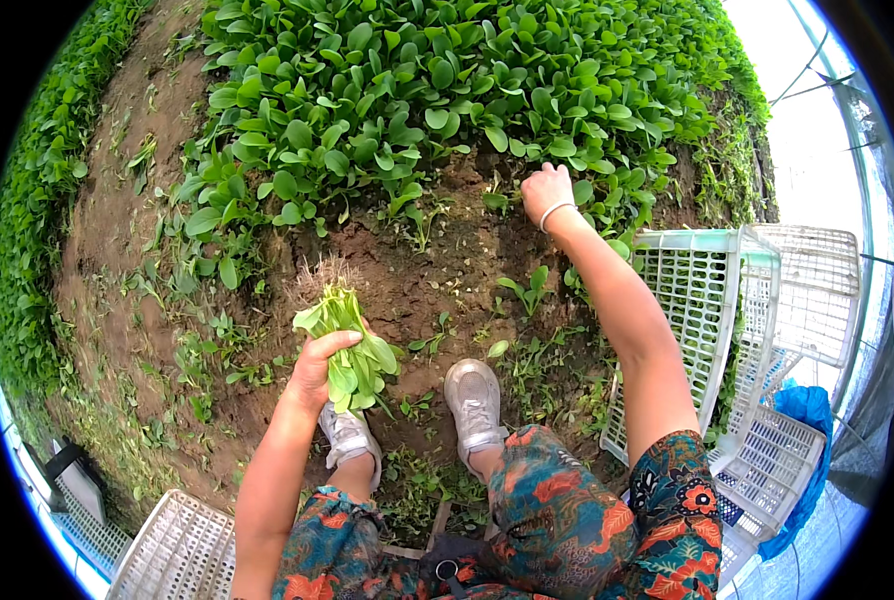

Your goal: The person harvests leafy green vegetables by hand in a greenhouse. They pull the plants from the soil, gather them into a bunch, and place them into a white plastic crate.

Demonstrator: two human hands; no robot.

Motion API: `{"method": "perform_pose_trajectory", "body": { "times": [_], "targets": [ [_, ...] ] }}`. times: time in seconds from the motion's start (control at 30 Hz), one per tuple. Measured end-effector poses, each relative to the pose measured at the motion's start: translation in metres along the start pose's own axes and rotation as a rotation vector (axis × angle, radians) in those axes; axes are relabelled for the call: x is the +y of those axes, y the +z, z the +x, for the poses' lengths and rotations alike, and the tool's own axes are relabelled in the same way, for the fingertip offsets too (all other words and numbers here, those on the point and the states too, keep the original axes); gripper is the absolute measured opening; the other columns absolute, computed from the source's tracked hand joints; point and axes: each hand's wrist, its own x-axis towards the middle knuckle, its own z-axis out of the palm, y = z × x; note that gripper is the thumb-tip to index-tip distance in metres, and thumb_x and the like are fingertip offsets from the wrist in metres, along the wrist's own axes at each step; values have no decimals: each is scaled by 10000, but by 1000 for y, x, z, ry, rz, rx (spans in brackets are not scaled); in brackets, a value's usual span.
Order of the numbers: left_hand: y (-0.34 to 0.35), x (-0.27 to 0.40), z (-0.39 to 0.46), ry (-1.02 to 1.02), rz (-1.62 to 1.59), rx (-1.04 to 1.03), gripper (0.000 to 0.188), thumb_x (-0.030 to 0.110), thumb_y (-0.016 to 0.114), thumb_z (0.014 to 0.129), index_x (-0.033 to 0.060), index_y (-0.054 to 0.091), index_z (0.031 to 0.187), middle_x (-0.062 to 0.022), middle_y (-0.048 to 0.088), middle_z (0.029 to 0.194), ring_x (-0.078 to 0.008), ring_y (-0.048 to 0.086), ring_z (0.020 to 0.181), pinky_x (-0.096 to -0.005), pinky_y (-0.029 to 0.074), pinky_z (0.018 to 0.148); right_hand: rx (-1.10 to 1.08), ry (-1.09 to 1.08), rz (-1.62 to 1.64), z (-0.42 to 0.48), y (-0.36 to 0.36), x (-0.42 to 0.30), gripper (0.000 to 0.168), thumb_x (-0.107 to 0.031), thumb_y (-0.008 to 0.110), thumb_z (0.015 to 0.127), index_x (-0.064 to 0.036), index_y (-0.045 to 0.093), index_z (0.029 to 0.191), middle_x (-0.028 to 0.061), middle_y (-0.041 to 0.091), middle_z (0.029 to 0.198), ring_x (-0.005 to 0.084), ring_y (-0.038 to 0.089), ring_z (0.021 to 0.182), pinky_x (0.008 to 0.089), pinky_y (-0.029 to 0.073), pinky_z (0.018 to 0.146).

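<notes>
A bunch of uprooted leafy green seedlings (357, 364) is gripped in my left hand (319, 371), the pale thin roots pointing up and away from me. My right hand (547, 193), with a white bangle at the wrist, reaches to the near edge of the dense bed of leafy greens (417, 97). Its fingers are bent down among the leaves; the fingertips and whatever they touch are hidden. Brown soil (409, 300) with a few small loose or standing plants lies between the two hands.
White plastic crates (687, 300) stand at the right, one with greens inside, near a blue plastic bag (811, 427). Another white crate (177, 551) is at the lower left. My shoes (473, 397) rest on weedy soil. Another green bed (23, 277) runs along the left.
</notes>
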Motion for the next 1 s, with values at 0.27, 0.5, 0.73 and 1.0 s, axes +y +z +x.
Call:
{"method": "perform_pose_trajectory", "body": {
  "times": [0.27, 0.5, 0.73, 1.0],
  "targets": [
    [19, 0, 3, -6, 5, -17, 230, 53, 627, 821, 12, 587, 1044, -102, 660, 925, -223, 680, 835, -364, 580, 766, -278, 116, 11, -18, 38, 31, 240, -164, 519, 881, -133, 726, 1000, 92, 699, 1080, 249, 611, 1070, 492, 376, 928],
    [32, -11, 4, -79, -98, -67, 278, 60, 621, 814, 6, 592, 1085, -120, 665, 961, -245, 679, 886, -384, 574, 817, -298, 271, 681, -52, 25, 15, 231, -202, 588, 852, -41, 704, 968, 175, 695, 1017, 303, 678, 924, 422, 506, 821],
    [44, -28, 12, 3, -82, -80, 349, 81, 655, 834, 13, 579, 1167, -101, 668, 1032, -218, 674, 920, -365, 565, 830, -74, 11, 2044, -152, -60, -139, 198, -142, 581, 950, -12, 691, 1051, -1, 643, 785, 62, 520, 673, 247, 461, 645],
    [47, -30, 0, -32, 49, -43, 451, 12, 634, 792, 52, 541, 1232, -82, 630, 1111, -216, 642, 1003, -372, 545, 884, 433, -112, 1210, -189, -84, -168, 236, -178, 566, 886, 10, 653, 1000, 266, 487, 1293, 432, 442, 1206, 484, 356, 1003]
  ]
}}
